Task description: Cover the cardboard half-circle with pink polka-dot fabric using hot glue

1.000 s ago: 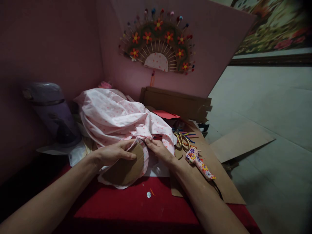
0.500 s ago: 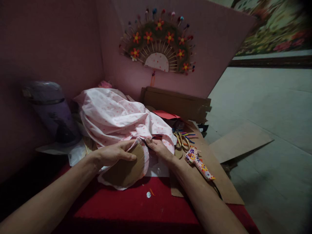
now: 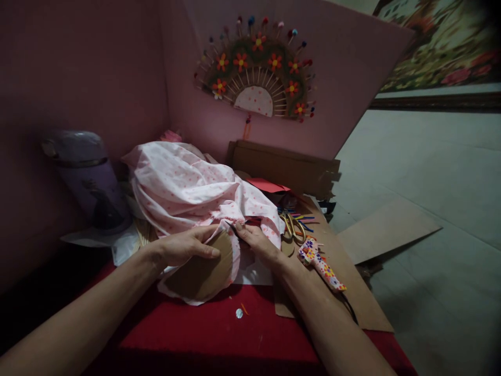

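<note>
My left hand point(image 3: 190, 246) grips a rounded piece of brown cardboard point(image 3: 199, 274), thumb flat on its face and fingers hidden behind. White fabric with pink dots point(image 3: 235, 256) lies behind the cardboard and shows as a border around its edge. At the cardboard's upper right, my right hand point(image 3: 254, 240) pinches the fabric's edge between thumb and fingers. A thin dark shape sits by the right thumb tip, too small to make out. Just beyond both hands is a large crumpled heap of the same dotted cloth point(image 3: 188, 183).
To the right lie gold-handled scissors point(image 3: 293, 230) and a flower-patterned glue gun point(image 3: 321, 263) with a black cord, on cardboard point(image 3: 368, 308). A purple bottle point(image 3: 88, 183) stands left. A decorated fan point(image 3: 256, 68) hangs on the pink panel behind. Red cloth point(image 3: 219, 339) covers the table.
The whole view has shifted very slightly. Both hands keep the same hold on the cardboard and fabric, with almost no movement.
</note>
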`<action>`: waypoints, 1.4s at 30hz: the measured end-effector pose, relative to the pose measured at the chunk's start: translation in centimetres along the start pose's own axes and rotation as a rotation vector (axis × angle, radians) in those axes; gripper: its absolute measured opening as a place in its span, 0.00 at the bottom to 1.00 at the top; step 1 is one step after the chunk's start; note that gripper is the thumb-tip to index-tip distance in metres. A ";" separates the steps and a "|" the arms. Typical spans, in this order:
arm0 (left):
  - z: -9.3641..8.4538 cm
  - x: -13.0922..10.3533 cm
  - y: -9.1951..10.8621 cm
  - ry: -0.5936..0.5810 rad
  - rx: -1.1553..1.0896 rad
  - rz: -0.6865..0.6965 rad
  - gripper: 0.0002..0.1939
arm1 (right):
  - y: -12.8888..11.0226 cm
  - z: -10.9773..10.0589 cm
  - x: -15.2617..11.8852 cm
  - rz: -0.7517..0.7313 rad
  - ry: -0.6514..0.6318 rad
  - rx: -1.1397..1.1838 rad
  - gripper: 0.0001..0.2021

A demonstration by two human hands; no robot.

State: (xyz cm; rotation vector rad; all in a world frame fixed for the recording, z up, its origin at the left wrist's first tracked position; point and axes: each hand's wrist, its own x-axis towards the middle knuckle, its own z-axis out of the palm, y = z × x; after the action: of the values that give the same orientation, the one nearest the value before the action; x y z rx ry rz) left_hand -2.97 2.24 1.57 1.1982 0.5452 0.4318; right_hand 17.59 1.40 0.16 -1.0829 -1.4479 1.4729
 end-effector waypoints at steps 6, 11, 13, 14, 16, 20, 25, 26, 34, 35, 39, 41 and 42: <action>0.2 -0.1 0.2 0.020 0.001 -0.005 0.28 | -0.1 0.2 0.2 0.002 -0.014 0.023 0.28; 0.1 -0.1 0.4 0.049 0.047 -0.005 0.28 | -0.6 0.3 0.0 -0.004 -0.036 0.045 0.27; 0.0 -0.2 0.4 0.056 0.068 -0.001 0.28 | -0.6 0.3 0.0 -0.008 -0.038 0.050 0.27; 0.0 -0.2 0.4 0.051 0.073 0.002 0.27 | -0.6 0.2 0.0 -0.006 -0.044 0.045 0.28; 0.0 -0.2 0.5 0.039 0.074 0.012 0.28 | -0.8 0.2 -0.1 0.008 -0.057 0.032 0.28; 0.1 -0.3 0.6 0.059 0.058 0.010 0.28 | -1.1 -0.3 -0.4 0.066 -0.069 -0.049 0.29; 0.1 -0.3 0.4 0.039 0.015 -0.016 0.25 | -0.5 -1.1 -0.1 0.140 -0.108 -0.098 0.30; 0.1 -0.3 0.3 0.021 0.005 -0.022 0.25 | -0.3 -1.2 0.1 0.140 -0.105 -0.097 0.30; 0.4 -0.2 0.3 -0.021 -0.025 -0.032 0.25 | -0.8 -0.4 0.1 0.094 -0.080 -0.034 0.29; 0.4 -0.2 0.4 -0.025 -0.032 -0.029 0.25 | -0.9 -0.2 0.0 0.084 -0.075 -0.011 0.29; 0.3 -0.2 0.4 -0.019 -0.054 -0.035 0.28 | -1.2 0.0 0.0 0.084 -0.061 0.068 0.27; 0.3 -0.2 0.4 -0.013 -0.049 -0.042 0.28 | -1.2 0.0 0.1 0.091 -0.067 0.101 0.26; 0.3 -0.2 0.3 -0.011 -0.045 -0.044 0.27 | -1.2 0.0 0.1 0.088 -0.074 0.122 0.26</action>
State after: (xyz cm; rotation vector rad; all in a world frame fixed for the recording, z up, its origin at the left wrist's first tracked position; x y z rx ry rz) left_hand -2.99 1.97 2.02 1.1424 0.5488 0.3983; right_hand 17.47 1.57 1.38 -1.0384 -1.3566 1.6573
